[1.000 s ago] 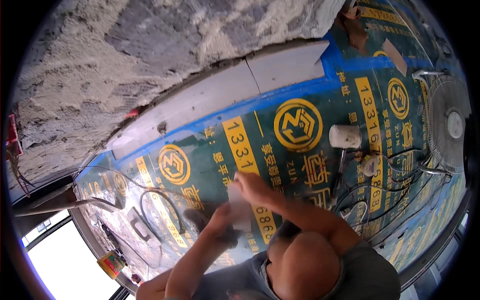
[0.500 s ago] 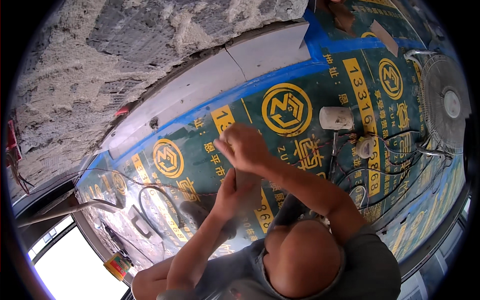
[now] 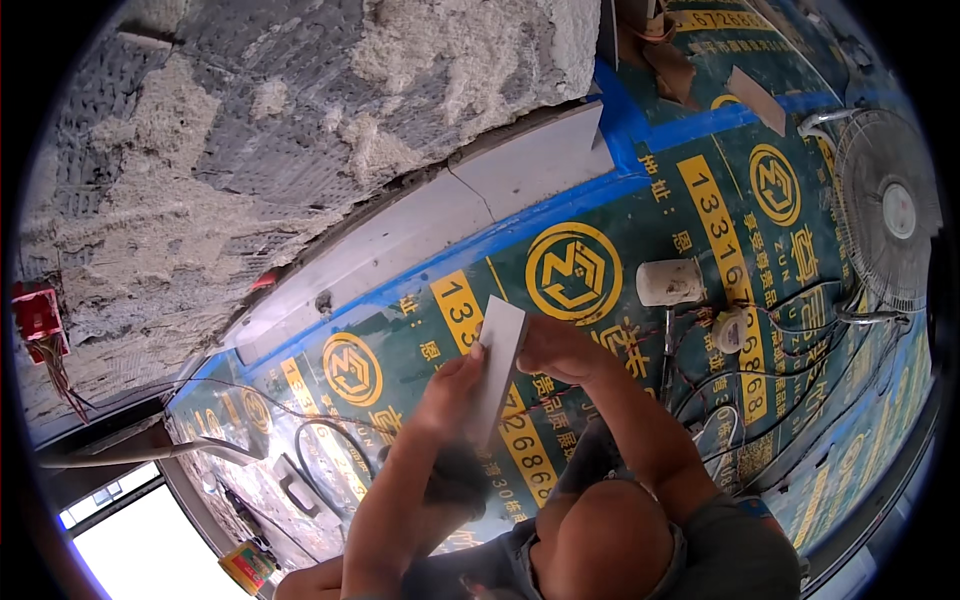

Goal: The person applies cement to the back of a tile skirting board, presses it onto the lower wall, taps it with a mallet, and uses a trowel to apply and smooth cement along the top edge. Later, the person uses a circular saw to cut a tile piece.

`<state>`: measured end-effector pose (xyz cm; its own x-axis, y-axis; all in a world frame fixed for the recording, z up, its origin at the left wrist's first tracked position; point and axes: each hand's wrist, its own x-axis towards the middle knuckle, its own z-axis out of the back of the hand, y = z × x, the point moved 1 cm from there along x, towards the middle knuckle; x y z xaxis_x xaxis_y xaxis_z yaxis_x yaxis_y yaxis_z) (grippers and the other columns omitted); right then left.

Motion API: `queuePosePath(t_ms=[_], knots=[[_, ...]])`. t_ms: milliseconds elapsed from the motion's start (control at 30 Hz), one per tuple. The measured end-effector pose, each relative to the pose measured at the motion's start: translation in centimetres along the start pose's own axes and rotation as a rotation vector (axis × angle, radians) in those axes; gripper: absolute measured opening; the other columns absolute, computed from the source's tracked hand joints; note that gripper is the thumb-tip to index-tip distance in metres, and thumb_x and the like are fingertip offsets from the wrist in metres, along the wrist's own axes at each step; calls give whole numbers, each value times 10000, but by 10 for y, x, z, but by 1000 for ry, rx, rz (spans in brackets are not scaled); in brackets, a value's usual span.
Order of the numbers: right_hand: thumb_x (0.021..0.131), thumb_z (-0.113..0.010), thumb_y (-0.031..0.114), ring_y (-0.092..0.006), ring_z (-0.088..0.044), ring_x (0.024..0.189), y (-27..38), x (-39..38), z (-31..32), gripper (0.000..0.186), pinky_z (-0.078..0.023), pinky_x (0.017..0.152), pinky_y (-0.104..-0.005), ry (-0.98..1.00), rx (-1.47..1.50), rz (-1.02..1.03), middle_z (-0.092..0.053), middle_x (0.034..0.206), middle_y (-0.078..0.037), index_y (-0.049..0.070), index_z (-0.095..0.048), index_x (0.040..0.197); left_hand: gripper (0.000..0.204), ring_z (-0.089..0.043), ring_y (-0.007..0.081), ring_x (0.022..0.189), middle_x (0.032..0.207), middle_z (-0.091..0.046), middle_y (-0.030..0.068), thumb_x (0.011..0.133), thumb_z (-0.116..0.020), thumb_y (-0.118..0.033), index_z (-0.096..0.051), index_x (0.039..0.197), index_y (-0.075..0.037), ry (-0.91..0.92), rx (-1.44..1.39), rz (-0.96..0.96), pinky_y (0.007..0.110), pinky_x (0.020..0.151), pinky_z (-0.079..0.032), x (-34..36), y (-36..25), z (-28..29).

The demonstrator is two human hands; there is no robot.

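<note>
My left hand (image 3: 450,390) grips the long left edge of a narrow pale grey strip (image 3: 500,355), which looks like cut tile, tilted above the green printed floor sheeting (image 3: 610,240). On the strip's right edge, near its upper end, my right hand (image 3: 555,350) has its fingers curled, partly hidden behind it. Beyond my hands, a row of pale tile pieces (image 3: 530,150) runs along blue tape (image 3: 460,242) at the foot of the rough wall (image 3: 250,120). A white-headed mallet (image 3: 668,283) lies on the sheeting to the right of my hands.
A fan (image 3: 880,210) is at the right, near tangled cables (image 3: 720,370) and a small round container (image 3: 730,330). A red wall box (image 3: 35,320) trails wires at the left. A yellow bucket (image 3: 245,565) sits by the bright window (image 3: 140,530); cardboard scraps (image 3: 755,100) lie at the back.
My right hand has dropped and shifted right from where it was raised half a second ago. The pale strip, mostly hidden behind it then, now shows upright between both hands.
</note>
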<state>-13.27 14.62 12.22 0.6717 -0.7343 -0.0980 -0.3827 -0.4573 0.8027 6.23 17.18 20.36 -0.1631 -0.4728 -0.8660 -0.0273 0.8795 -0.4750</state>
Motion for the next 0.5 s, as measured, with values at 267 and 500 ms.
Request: queuePosePath(t_ms=[267,500], knots=[[964,-654,236,-186,-642,1119,6,44,17,390,-494,1042,-371,-485,378,-140,-651,1158,-77,21,-580,1281,430,-602,145,555,744,-649,63,1040,-557,-423,-644,1058,-2,20,218,22,282,506,-501,23,15,90],[944,-704,325,-190,-651,1072,12,124,57,377,-486,1019,-388,-780,442,34,-656,1113,-61,57,-633,1199,257,-589,116,546,679,-627,33,964,-708,-267,-615,874,-45,-313,345,-46,255,514,-477,47,87,114]])
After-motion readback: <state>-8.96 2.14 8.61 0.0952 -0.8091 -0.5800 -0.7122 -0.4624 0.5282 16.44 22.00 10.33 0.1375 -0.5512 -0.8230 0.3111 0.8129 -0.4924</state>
